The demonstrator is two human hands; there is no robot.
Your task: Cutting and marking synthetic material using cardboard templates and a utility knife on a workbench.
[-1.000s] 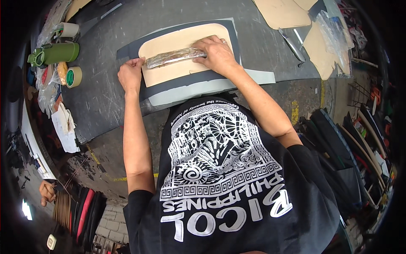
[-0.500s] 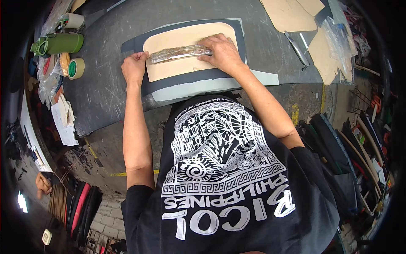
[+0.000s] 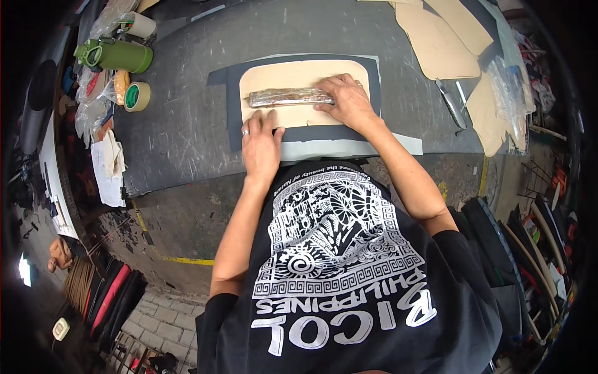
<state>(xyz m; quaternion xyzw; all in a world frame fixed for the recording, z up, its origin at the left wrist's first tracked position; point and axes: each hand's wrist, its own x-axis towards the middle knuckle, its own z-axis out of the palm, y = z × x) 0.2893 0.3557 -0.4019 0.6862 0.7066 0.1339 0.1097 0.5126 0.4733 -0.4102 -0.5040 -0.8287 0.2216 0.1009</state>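
A tan card pattern (image 3: 268, 76) with rounded far corners lies on a dark sheet (image 3: 234, 118). Across it rests a bar wrapped in clear plastic (image 3: 289, 96). My right hand (image 3: 350, 103) grips the bar's right end, with fingers on the far side and the thumb on the near side. At the pattern's near left edge, my left hand (image 3: 261, 142) lies flat with its fingers apart, holding nothing. A pale grey-green sheet (image 3: 349, 147) sticks out from under the dark one, on the side closest to me.
On the grey worktop (image 3: 180, 124), a green flask (image 3: 118, 56) and a tape roll (image 3: 137, 97) stand left. A box cutter (image 3: 451, 105) and a white pen (image 3: 460, 93) lie right, beside more tan card pieces (image 3: 436, 43) and clear plastic (image 3: 506, 93).
My left hand has moved from the pattern's left edge to its near left part, and its fingers have spread flat. My right hand stays at the bar's end. The whole view has shifted.
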